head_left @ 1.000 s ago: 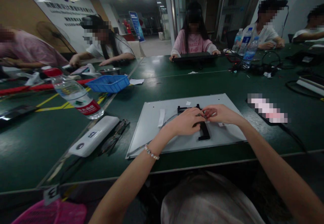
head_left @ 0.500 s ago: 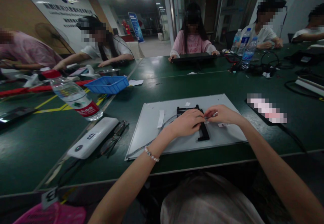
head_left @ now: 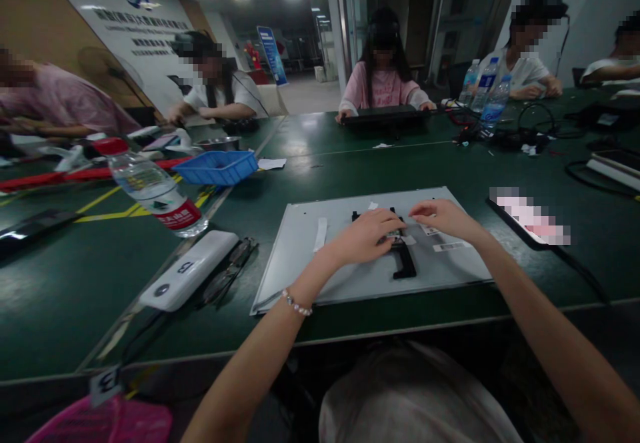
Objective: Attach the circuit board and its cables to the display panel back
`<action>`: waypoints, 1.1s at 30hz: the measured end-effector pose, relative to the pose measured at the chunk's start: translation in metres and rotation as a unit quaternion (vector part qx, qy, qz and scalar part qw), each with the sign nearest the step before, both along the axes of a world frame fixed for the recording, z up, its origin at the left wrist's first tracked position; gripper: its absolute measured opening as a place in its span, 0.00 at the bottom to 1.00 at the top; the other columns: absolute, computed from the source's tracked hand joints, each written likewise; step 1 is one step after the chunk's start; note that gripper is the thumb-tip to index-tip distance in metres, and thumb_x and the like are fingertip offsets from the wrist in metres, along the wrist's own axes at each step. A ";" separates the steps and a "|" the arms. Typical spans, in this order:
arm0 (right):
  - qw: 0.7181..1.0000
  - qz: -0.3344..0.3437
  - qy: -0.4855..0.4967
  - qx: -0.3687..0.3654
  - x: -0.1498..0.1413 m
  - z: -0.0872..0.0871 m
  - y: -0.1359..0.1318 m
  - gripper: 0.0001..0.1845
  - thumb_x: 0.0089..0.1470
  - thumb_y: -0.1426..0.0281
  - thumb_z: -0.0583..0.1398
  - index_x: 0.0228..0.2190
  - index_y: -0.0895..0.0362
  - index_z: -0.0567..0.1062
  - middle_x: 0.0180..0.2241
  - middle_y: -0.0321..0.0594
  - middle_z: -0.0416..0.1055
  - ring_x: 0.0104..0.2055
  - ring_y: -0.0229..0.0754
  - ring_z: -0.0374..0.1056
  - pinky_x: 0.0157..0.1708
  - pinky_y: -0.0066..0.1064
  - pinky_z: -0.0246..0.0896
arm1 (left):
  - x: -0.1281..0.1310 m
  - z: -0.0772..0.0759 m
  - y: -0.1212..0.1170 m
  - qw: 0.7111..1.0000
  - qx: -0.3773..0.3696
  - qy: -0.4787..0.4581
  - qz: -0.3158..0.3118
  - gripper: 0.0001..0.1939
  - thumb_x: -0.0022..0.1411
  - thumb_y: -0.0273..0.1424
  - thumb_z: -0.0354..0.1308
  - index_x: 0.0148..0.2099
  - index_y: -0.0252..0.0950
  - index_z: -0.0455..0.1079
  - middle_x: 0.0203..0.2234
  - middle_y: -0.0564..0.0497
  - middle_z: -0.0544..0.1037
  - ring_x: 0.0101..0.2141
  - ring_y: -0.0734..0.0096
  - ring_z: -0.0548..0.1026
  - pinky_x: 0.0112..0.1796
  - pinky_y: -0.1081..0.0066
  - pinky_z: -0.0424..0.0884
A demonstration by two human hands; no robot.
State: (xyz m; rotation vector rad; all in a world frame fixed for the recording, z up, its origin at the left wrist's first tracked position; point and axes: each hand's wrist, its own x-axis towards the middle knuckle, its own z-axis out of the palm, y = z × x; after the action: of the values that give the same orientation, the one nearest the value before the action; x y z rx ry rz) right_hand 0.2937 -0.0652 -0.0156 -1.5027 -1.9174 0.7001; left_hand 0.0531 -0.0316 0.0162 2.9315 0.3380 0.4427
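Observation:
A light grey flat panel (head_left: 345,283) lies before me, with a black plastic bracket (head_left: 404,263) on its middle. My left hand (head_left: 365,237) rests over the bracket, fingers bent around its upper part. Between thumb and fingers shows a small circuit board (head_left: 395,234), partly covered. Just right of it hovers my right hand (head_left: 443,218), thumb and fingertips drawn together; whatever they hold, if anything, is too small to make out. White labels (head_left: 449,247) and a white strip (head_left: 321,235) stick to the panel. My left forearm hides part of the panel.
Left of the panel are a white power bank (head_left: 190,269), glasses (head_left: 230,273), a tilted water bottle (head_left: 160,196) and a blue tray (head_left: 217,167). A phone (head_left: 530,223) with a cable lies right. Several people sit around the green table (head_left: 320,163).
My right hand has drawn slightly away from my left, uncovering the small board and labels. The left hand stays on the bracket. A co-worker at left has pulled an outstretched arm back.

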 end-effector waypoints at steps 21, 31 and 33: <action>0.937 0.010 -0.338 0.093 -0.084 0.014 0.074 0.10 0.55 0.71 0.59 0.35 0.59 0.80 0.38 0.50 0.77 0.41 0.49 0.72 0.37 0.33 0.62 | -0.060 -0.007 0.050 0.976 -0.110 0.120 0.148 0.33 0.62 0.44 0.52 0.63 0.30 0.54 0.58 0.37 0.64 0.57 0.55 0.65 0.57 0.62 0.59; 0.957 0.035 -0.270 0.103 -0.087 0.014 0.066 0.12 0.58 0.70 0.57 0.36 0.57 0.81 0.37 0.47 0.77 0.40 0.46 0.72 0.37 0.32 0.61 | -0.059 -0.010 0.051 0.978 -0.099 0.110 0.150 0.30 0.61 0.41 0.55 0.61 0.31 0.57 0.56 0.38 0.67 0.55 0.55 0.67 0.55 0.60 0.62; 0.960 0.058 -0.250 0.112 -0.090 0.012 0.065 0.12 0.58 0.70 0.57 0.36 0.57 0.81 0.37 0.46 0.78 0.40 0.45 0.71 0.38 0.30 0.60 | -0.058 -0.009 0.050 0.978 -0.100 0.111 0.142 0.28 0.61 0.40 0.55 0.60 0.31 0.58 0.55 0.38 0.68 0.53 0.55 0.68 0.54 0.60 0.62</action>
State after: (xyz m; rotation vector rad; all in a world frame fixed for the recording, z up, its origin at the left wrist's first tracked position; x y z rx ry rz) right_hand 0.2032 -0.0001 -0.0032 -1.5299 -2.3796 0.1383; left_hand -0.0054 0.0183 0.0076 2.7445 0.7895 0.1046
